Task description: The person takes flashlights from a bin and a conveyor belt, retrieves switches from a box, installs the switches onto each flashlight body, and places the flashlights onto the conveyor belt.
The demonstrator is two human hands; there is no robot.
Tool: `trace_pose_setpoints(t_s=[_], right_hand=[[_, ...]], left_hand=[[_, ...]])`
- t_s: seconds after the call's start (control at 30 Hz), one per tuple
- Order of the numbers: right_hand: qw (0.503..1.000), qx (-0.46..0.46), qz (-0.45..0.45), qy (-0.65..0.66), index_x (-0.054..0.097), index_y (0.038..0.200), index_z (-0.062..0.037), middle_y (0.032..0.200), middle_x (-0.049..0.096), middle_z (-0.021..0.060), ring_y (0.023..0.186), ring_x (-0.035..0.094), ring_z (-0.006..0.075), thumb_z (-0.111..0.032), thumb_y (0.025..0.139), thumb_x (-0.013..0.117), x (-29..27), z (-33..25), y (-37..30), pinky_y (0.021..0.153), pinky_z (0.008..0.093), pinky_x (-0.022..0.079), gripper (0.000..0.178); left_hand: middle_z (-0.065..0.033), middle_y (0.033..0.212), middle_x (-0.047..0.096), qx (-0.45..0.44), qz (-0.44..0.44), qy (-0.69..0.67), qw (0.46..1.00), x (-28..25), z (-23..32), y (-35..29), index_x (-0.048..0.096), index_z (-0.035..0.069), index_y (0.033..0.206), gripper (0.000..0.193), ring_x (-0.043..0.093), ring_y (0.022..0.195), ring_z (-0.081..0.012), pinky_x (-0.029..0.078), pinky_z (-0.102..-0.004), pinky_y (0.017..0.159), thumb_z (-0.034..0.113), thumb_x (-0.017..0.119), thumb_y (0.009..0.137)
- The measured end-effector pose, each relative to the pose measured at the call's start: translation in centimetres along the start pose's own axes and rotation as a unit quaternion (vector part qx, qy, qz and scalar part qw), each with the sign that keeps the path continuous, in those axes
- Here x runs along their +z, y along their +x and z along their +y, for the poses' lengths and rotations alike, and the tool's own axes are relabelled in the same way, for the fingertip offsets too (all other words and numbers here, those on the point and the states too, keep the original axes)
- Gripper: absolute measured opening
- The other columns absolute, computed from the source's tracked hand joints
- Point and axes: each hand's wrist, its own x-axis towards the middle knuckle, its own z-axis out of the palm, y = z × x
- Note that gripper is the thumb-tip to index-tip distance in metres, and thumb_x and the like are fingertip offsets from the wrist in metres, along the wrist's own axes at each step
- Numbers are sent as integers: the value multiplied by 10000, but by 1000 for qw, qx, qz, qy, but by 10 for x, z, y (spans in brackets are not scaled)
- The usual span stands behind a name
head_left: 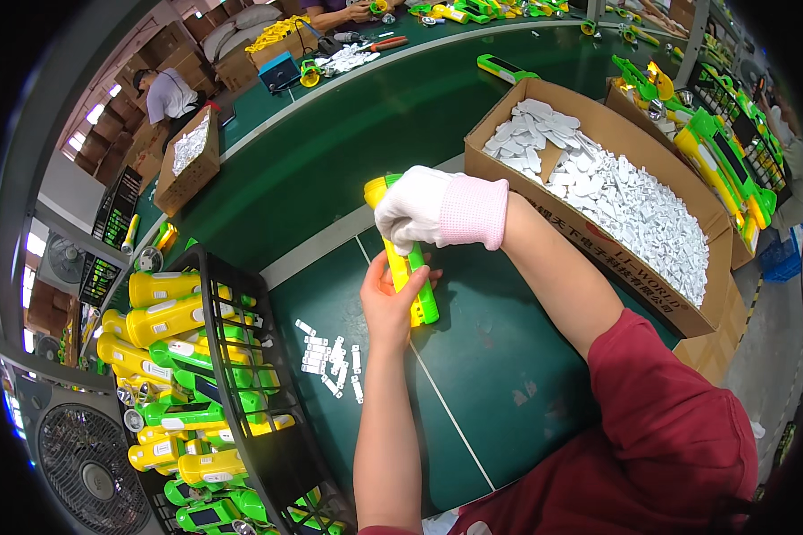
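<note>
A yellow and green flashlight [426,306] stands out over the green table in front of me, its yellow head pointing away. My bare left hand [388,299] wraps round its body from the left, thumb along the near side. My right hand [419,209], in a white glove with a pink cuff, is closed over the upper part of the flashlight. Its fingers are curled in a pinch, and whatever is between them is hidden. To the left of the flashlight, several small white plastic pieces [315,354] lie loose on the table.
A cardboard box [589,234] of white plastic parts stands at the right. On the left, a black crate [241,392] holds many yellow and green flashlights. Beyond runs a green conveyor belt [330,134] with more flashlights at its far right. A fan [94,468] is at lower left.
</note>
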Motion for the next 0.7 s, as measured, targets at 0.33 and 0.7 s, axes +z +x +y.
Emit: trace_pose_setpoints(t_s=[0.33,0.7], right_hand=[[995,-91,17,-23,593,760,-38,738,568,117,711,579,294,-116,695,614,19,14,11,666,337,472,103],[976,-26,175,-124,459,1153,-87,1055,508,143,1033,457,330,-219,629,688,17,-10,8,891,398,384,587]], left_hand=[[-123,943,600,-6,-5,-5,1000,1,0,1,420,0,1121,400,635,771,-213,518,-292,694,7,631,781],[-103,861,530,47,-26,-92,994,-8,-2,-1,344,83,1061,306,557,668,-175,462,-274,599,237,518,862]])
